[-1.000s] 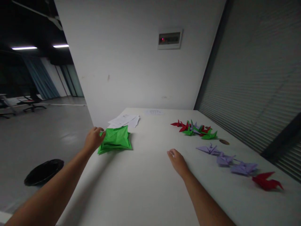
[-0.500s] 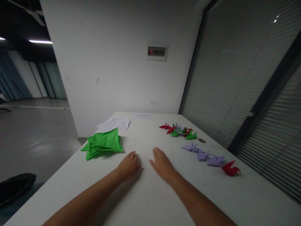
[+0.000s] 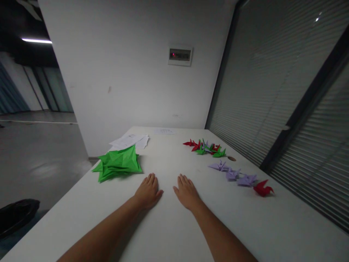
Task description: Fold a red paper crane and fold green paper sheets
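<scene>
My left hand [image 3: 148, 190] lies palm down on the white table [image 3: 174, 229], fingers out and thumb pointing to the right. Beside it, my right hand [image 3: 187, 191] rests flat in the same way, with a gap between the two thumbs. Neither hand holds anything. Nearest my left hand, a stack of folded green paper [image 3: 119, 163] sits at the left. To the right of my right hand is a row of folded paper cranes: several lilac cranes [image 3: 232, 174] and a red crane [image 3: 263, 188].
Farther back at the right, a cluster of red, green and lilac cranes [image 3: 201, 147] stands near a round brown spot [image 3: 231, 158]. White printed sheets [image 3: 128, 141] lie behind the green stack. A black-lined bin [image 3: 20, 216] stands left of the table, and a blind-covered window [image 3: 308, 145] borders its right.
My left hand has turned from its side to lie flat, its fingers straighter and its thumb out. My right hand stays nearly in place, flat. The view has shifted slightly.
</scene>
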`<move>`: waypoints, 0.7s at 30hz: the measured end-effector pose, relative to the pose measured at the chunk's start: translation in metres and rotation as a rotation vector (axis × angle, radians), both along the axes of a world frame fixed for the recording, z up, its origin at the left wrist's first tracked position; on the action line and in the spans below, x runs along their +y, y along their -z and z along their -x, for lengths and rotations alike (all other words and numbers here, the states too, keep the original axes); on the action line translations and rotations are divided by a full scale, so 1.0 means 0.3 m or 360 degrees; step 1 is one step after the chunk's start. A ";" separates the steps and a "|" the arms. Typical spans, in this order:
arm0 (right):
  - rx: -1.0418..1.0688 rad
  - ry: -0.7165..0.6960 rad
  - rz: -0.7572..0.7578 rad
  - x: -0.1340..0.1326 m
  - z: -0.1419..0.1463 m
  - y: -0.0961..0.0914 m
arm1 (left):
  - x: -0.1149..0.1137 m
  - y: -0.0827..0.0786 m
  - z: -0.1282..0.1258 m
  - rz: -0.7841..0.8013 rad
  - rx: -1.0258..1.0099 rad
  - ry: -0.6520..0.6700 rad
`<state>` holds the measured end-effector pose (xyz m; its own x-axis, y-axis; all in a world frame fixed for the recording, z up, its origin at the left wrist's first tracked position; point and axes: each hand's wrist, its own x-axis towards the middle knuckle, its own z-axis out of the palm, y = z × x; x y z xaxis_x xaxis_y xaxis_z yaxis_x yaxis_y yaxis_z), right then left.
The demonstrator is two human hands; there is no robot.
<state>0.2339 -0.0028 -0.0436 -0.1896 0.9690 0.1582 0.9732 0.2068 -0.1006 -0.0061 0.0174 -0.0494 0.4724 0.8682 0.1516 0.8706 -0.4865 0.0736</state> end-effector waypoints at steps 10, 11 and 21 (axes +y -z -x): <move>-0.0010 0.0005 0.0016 0.005 0.000 0.001 | -0.008 -0.014 0.000 0.0036 0.0006 -0.0006; -0.0019 0.0005 0.0016 0.005 0.000 -0.001 | -0.008 -0.012 0.000 0.0030 0.0000 -0.0001; -0.0038 0.0002 0.0017 0.007 0.003 0.005 | -0.011 -0.014 -0.006 0.0014 0.0033 -0.0020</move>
